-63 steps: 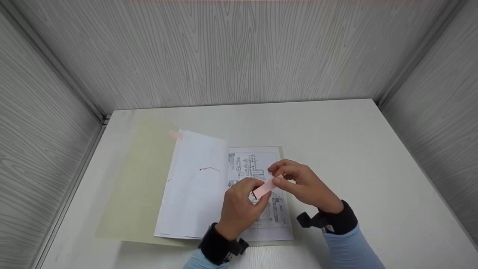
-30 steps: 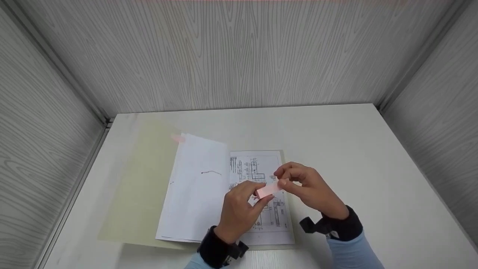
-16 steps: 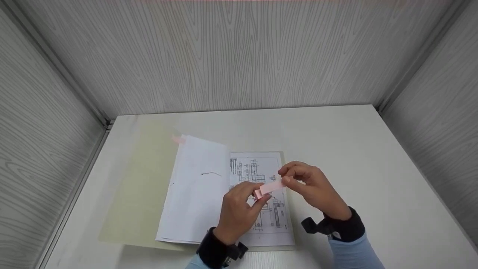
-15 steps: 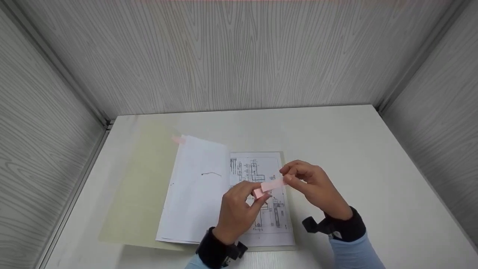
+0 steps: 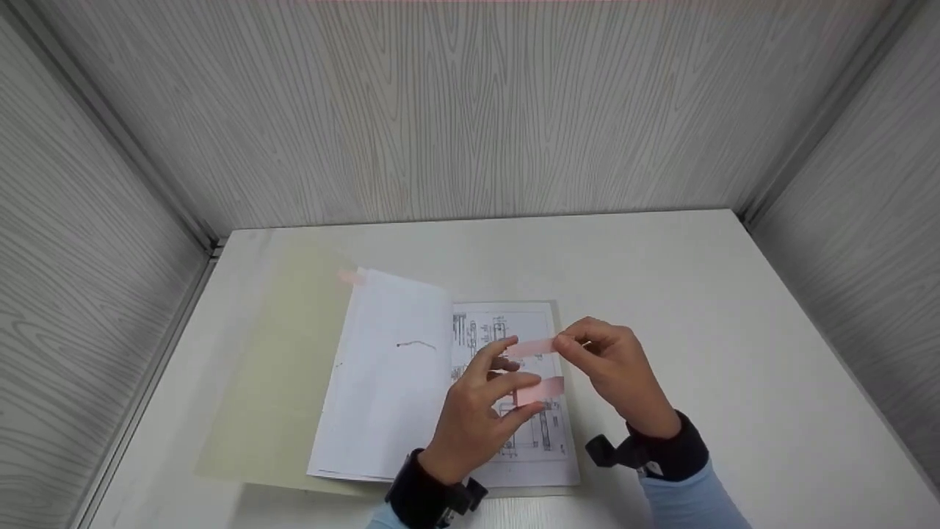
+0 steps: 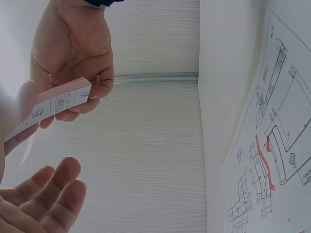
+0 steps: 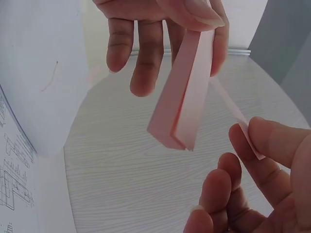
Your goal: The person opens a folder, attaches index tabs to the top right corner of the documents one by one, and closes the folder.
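Note:
In the head view my left hand (image 5: 477,411) pinches a pad of pink sticky notes (image 5: 540,391) between thumb and a finger, its other fingers spread. My right hand (image 5: 613,367) pinches the end of a single pink sticky note (image 5: 532,348), now apart from the pad. Both are held over a booklet page with technical drawings (image 5: 525,455). The right wrist view shows the thick pad (image 7: 177,107) in the left hand and the thin strip (image 7: 233,107) between the right thumb and finger. Printed markings show on the pad's underside (image 6: 63,102) in the left wrist view.
The booklet lies open on a white table (image 5: 661,279). Its pale yellow-green cover (image 5: 272,382) and a turned white page (image 5: 389,382) are at left. A pink tab (image 5: 352,278) sticks out from that page's upper corner. Grey wood-grain panels (image 5: 470,110) enclose the table.
My right hand has peeled one pink note off the pad. The left hand has tilted the pad lower and nearer, and its upper fingers have spread out. The booklet lies as before.

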The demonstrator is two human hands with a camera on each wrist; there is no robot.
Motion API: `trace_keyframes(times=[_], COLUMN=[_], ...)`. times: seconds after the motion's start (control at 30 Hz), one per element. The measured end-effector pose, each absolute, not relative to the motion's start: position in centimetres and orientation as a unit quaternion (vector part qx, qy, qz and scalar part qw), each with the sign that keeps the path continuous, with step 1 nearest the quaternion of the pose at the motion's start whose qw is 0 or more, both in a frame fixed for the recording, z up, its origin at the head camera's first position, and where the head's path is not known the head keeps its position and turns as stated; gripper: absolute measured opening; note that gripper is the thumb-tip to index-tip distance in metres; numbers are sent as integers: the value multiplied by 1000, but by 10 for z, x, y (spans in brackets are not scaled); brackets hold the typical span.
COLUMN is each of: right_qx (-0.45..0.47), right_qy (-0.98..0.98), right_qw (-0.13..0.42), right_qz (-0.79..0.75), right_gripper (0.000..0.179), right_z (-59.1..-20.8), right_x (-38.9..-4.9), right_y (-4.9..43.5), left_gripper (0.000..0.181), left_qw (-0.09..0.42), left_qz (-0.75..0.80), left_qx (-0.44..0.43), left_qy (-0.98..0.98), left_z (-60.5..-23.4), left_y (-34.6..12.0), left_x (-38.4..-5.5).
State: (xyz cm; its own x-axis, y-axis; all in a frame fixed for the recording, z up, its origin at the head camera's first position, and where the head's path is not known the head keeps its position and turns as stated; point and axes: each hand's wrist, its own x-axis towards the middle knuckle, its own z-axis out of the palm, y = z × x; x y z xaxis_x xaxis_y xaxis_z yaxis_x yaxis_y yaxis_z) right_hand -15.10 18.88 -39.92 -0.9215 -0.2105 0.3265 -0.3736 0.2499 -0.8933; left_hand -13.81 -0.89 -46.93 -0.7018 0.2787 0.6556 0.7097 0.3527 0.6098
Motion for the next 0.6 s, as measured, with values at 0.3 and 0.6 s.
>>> trace_keyframes(times=[0.3,0.6], right_qx=[245,307], right_qy=[-806,-804], right_qw=[54,39], right_qz=[536,508], right_gripper=[8,9], right_z=[-420,-410], right_x=[-159,-153], right_y=[191,185], left_gripper=[30,26], left_qw=[214,237], left_qz=[-493,-469], left_qx=[-327,-342], left_qy=[-777,-779], left_z=[-466,-467], left_y=[-10,-9], left_x=[-136,-137])
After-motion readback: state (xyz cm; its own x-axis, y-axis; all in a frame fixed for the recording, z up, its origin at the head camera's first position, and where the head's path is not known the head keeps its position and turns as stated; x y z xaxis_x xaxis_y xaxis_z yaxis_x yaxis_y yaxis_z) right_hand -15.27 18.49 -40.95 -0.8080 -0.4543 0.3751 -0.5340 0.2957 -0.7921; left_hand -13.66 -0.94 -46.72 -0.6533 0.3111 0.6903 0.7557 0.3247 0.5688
